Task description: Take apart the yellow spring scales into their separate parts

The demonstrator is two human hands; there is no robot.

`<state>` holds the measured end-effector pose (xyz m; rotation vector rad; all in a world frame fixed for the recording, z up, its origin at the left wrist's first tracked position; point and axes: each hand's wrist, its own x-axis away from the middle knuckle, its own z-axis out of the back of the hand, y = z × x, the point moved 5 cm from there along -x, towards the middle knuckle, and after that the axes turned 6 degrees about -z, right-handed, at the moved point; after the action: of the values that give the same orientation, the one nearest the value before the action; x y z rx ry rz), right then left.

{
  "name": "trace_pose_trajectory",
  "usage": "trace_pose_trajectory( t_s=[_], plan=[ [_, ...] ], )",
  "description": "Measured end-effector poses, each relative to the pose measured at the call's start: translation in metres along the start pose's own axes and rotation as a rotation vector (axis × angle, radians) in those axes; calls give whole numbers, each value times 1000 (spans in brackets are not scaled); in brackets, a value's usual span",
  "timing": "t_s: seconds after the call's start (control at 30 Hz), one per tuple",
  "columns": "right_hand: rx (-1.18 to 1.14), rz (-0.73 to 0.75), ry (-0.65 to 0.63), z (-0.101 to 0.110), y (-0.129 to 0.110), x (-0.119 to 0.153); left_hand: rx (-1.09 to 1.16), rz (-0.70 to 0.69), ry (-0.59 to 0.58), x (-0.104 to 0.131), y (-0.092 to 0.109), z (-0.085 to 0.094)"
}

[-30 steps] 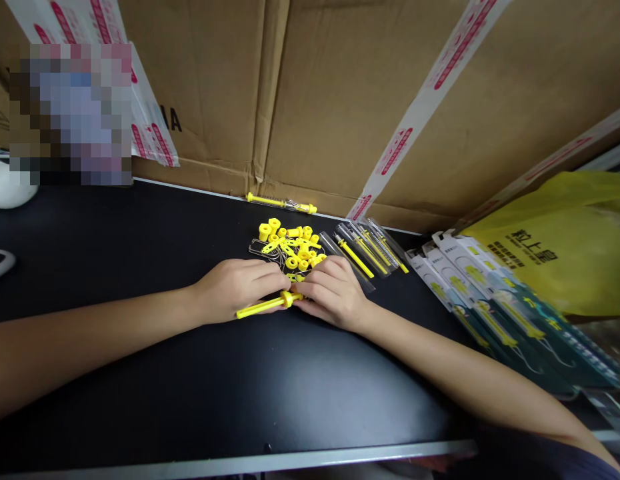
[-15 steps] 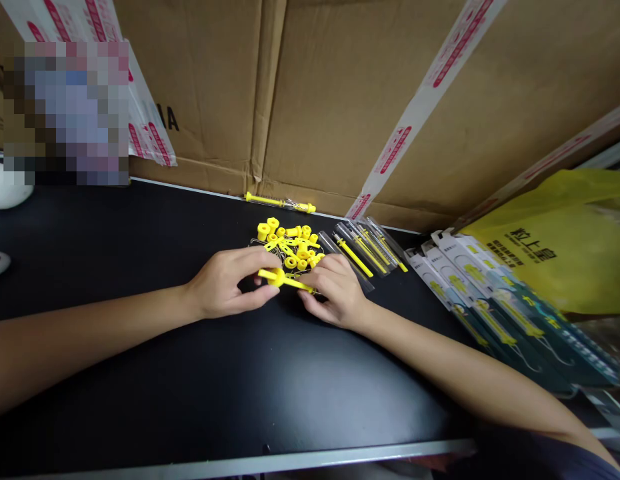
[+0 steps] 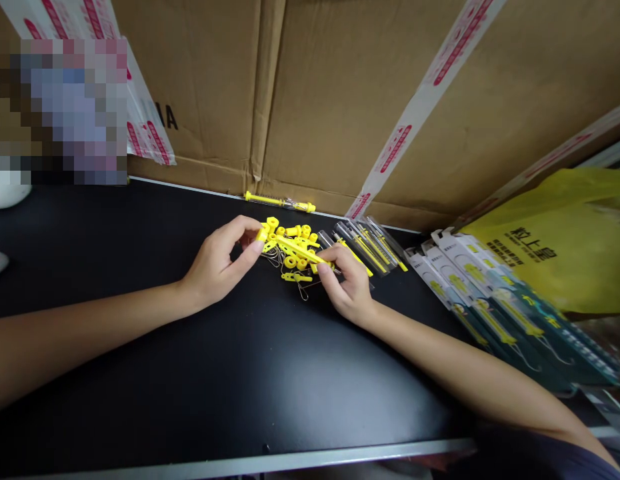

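My left hand [image 3: 217,267] pinches a yellow plastic cap [image 3: 262,234] at the left edge of a heap of small parts, its fingertips closed around it. In my right hand [image 3: 347,283], thumb and fingers grip one end of a thin yellow rod [image 3: 301,251], which slants up and left over the heap. The heap holds several yellow caps and rings [image 3: 293,231] with bent wire pieces. In front of it lie a flat yellow piece [image 3: 296,277] and a wire loop [image 3: 303,292]. The rod's right end is hidden by my fingers.
Clear tubes with yellow rods [image 3: 373,247] lie right of the heap; one filled tube [image 3: 280,202] lies behind. Printed packages [image 3: 495,300] and a yellow bag [image 3: 555,240] stand at the right. A large cardboard box [image 3: 330,100] borders the black table [image 3: 230,387].
My left hand has moved up and left, off the rod, to a cap at the heap. The right hand has shifted right with the rod, uncovering the flat piece and wire loop.
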<state>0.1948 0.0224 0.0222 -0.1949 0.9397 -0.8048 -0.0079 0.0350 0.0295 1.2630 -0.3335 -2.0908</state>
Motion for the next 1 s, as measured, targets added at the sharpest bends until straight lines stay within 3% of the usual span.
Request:
trace_pose_trajectory(
  t_s=[0.1, 0.27, 0.4, 0.83, 1.0],
  plan=[
    [-34, -42, 28, 2, 4, 2, -55, 36, -21, -1, -4, -1],
    [-34, -41, 10, 0, 5, 1, -342, -14, -254, 2, -1, -13],
    [-27, -7, 4, 0, 2, 0, -476, -87, -334, 6, 3, -21],
    [62, 114, -66, -5, -8, 0, -491, -40, -361, 7, -3, -23],
    [63, 136, -53, -4, -10, 1, -251, -8, -199, 1, -2, -11]
  ],
)
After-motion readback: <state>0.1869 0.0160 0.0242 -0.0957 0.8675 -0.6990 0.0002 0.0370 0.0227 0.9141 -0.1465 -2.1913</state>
